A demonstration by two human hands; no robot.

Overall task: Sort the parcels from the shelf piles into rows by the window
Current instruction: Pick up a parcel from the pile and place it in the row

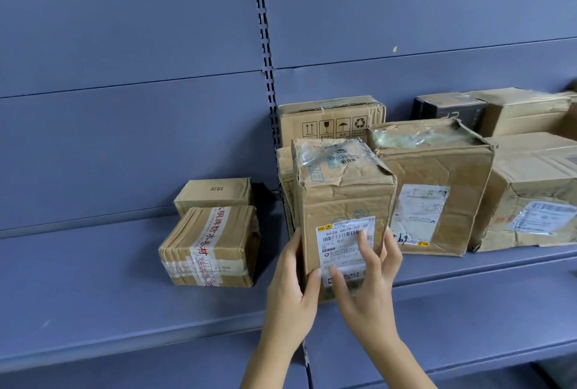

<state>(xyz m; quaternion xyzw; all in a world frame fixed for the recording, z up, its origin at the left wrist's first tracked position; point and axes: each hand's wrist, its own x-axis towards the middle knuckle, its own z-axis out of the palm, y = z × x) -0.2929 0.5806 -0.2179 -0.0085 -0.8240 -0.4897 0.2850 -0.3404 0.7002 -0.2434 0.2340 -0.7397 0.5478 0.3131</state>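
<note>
At frame centre a tall, crumpled brown cardboard parcel with a white label is upright on the smooth blue-grey metal shelf, its lower side edges gripped by the left hand and right hand, fingers curled round.

**Brown parcels on a blue-grey shelf**

The shelf and its back panel are one plain blue-grey, split by a strip of black slots. Nearest the front edge, the front box is creased brown cardboard with pale blue print on top and a white label with a black barcode. Toward the left edge, the taped box is brown, with white tape bearing red characters. Along the back edge, the rear box is brown with black symbols, and one black box stands toward the right.
</note>
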